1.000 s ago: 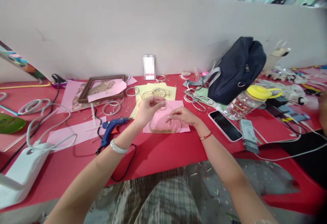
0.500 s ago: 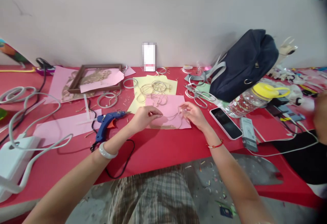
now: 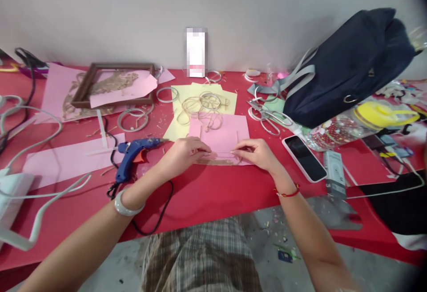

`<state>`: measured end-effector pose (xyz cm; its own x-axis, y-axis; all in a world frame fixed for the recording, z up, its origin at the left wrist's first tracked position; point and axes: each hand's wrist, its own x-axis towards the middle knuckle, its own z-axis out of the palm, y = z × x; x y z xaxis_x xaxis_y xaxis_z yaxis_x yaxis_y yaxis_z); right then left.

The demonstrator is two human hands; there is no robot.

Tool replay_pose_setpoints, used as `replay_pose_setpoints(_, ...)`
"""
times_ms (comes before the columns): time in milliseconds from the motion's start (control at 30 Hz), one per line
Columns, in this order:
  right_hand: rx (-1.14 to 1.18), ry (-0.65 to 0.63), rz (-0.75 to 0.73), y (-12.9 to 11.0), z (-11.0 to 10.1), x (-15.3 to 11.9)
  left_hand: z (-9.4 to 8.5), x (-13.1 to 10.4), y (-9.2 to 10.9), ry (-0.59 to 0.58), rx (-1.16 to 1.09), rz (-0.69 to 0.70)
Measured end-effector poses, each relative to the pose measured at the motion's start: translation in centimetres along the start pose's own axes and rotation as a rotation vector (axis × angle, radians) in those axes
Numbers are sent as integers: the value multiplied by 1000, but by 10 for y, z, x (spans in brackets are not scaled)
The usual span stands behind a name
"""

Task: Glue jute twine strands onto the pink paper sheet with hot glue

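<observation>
Over a pink sheet of paper (image 3: pixel 225 133), my left hand (image 3: pixel 188 153) pinches one end of a thin piece of twine (image 3: pixel 220 152). The other end is between the thumb and finger of my right hand (image 3: pixel 256 152), and the twine runs nearly straight between them. Close to the sheet's near edge lies a tan band (image 3: pixel 213 162), apparently of twine. Loose loops of twine (image 3: pixel 192 105) spread over yellow paper (image 3: pixel 178 116) and the far part of the pink sheet.
To the left lie a blue glue gun (image 3: pixel 131 155), a brown frame (image 3: pixel 113 103) and white cables. Scissors (image 3: pixel 265 115), a phone (image 3: pixel 304 158), a dark bag (image 3: pixel 347 70) and a yellow-lidded bottle (image 3: pixel 347 125) lie to the right. A pixelated upright screen (image 3: pixel 195 54) leans against the wall.
My right hand has come down and turned inward to pinch the twine's end. The twine, slack and curved before, is now nearly straight. The view has shifted slightly.
</observation>
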<state>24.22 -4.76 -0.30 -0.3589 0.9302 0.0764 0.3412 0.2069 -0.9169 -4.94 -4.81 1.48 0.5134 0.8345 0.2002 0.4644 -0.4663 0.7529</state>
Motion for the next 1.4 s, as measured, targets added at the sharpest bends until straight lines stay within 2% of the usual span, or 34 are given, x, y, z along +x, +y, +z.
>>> replay_pose_setpoints(133, -44, 29, -7, 1, 7, 1, 1, -4, -6, -21, 14, 7)
replay_pose_setpoints(433, -108, -37, -18, 6, 15, -1, 1, -7, -10, -53, 82, 69)
replay_pose_setpoints(700, -78, -9, 13, 3, 19, -2, -1, -7, -13, -37, -92, -52)
replay_pose_setpoints(800, 26, 104, 64, 1, 19, -1, -3, -5, -11, 17, -109, -125)
replay_pose_setpoints(900, 186, 354, 91, 2, 15, 2, 0, -1, -7, 88, -109, -155)
replay_pose_setpoints(967, 361, 456, 99, 5, 10, 5, 5, 2, -5, 35, -102, -136)
replay_pose_setpoints(1067, 604, 408, 100, 10, 4, 10, 14, 5, -5, -103, -51, -96)
replay_pose_setpoints(1133, 690, 353, 100, 14, 3, 11, 18, 7, -6, -132, -1, -78)
replay_pose_setpoints(1300, 624, 298, 128, 24, 8, 14, 19, 10, -11, -135, 4, -71)
replay_pose_setpoints(1400, 626, 322, 185, 27, 11, 17, 19, 10, -12, -137, -5, -64)
